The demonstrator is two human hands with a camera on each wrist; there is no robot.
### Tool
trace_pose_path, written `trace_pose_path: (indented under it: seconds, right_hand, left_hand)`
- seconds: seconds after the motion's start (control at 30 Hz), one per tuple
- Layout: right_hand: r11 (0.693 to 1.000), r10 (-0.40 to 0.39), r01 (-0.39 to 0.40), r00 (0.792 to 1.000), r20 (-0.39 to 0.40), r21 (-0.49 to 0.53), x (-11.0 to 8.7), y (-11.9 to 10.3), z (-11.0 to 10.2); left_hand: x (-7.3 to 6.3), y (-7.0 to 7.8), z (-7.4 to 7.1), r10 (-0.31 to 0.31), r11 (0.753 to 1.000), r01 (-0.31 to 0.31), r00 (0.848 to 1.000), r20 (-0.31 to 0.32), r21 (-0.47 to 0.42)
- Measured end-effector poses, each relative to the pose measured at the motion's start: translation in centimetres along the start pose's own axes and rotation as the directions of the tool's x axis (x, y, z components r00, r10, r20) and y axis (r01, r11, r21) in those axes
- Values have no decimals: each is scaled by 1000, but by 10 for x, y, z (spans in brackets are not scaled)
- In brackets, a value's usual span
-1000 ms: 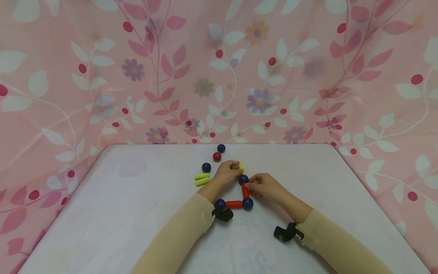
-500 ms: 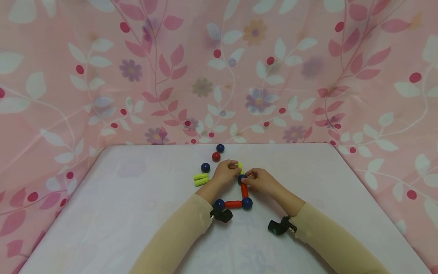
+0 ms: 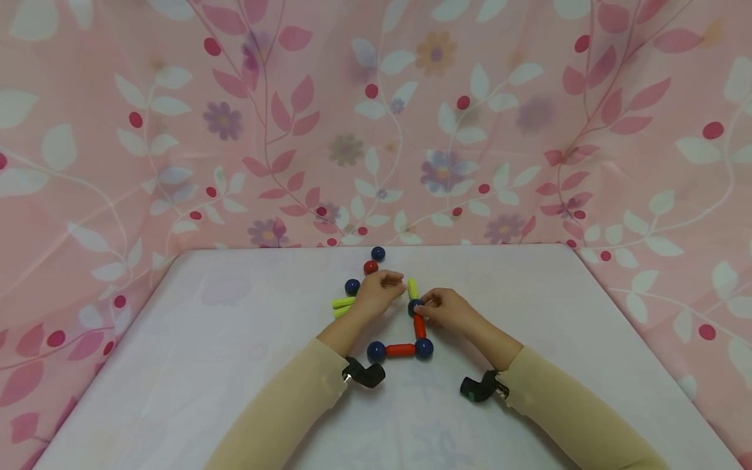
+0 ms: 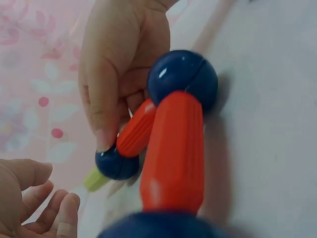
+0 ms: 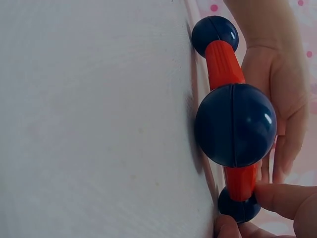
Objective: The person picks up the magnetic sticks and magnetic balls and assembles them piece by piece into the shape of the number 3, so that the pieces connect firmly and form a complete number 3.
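step: yellow stick (image 3: 412, 288) on ball (image 3: 412, 305), looks joined tbh | right hand (image 3: 452, 309) pinching ball, left hand (image 3: 376, 294) loose, holding nothing | next add prob needs ball held steady

Ahead of you, pink cloth (image 3: 329, 78), leaf-and-flower print, lightly creased, wrapping round to your left and right. Your table (image 3: 176, 365): whitish, far corners rounded, the cloth rising just behind. Light soft, shadows faint.
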State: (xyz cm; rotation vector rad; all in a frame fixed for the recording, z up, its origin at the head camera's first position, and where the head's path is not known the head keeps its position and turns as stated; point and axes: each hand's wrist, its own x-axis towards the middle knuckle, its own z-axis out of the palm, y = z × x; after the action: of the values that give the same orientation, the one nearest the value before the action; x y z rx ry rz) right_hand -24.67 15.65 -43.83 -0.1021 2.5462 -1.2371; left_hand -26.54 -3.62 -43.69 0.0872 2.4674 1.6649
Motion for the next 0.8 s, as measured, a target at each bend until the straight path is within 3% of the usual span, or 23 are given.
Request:
trace_pose_path:
  seconds: [0.17,0.33,0.67,0.8]
  right_hand:
    - [999,44,-44,999,3,-3,-1,-1,1]
    - [998,60,-60,998,11,5,-2,-1,1]
    - [999,39,-39,999,11,14,-1,4,1]
    - [999,35,-35,999,14,26,-1,3,2]
  left_hand:
    - [-2,-5,-16,64,998,-64,998,-20,26]
    - [-5,-10,-32,125,992,-124,989,-78,16]
    - [-7,-23,-66,141,990,-138,979,-145,27]
    - [-6,-31,-77,118,992,-111,981,-152,57]
